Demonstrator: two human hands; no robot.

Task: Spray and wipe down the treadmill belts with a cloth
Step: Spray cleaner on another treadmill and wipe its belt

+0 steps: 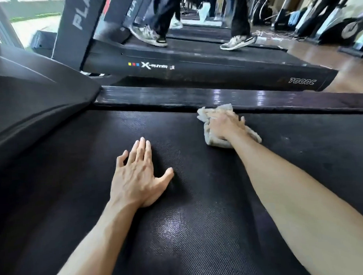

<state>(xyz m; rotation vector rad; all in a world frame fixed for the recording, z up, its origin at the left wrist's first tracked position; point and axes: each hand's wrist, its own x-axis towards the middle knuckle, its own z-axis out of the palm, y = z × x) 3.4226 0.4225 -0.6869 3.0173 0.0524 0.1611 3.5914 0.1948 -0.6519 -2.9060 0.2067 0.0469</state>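
A right hand (224, 125) clutches a pale cloth (212, 134) at the treadmill belt (179, 230)'s far edge, beside the side rail (175, 96); the left hand (136, 176) rests flat mid-belt, fingers straight.

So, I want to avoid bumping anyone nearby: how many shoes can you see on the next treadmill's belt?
2. A worn grey sneaker is planted near the console upright; a grey-and-white sneaker is further back along the same black belt. More shoes show on machines beyond; others may be hidden.
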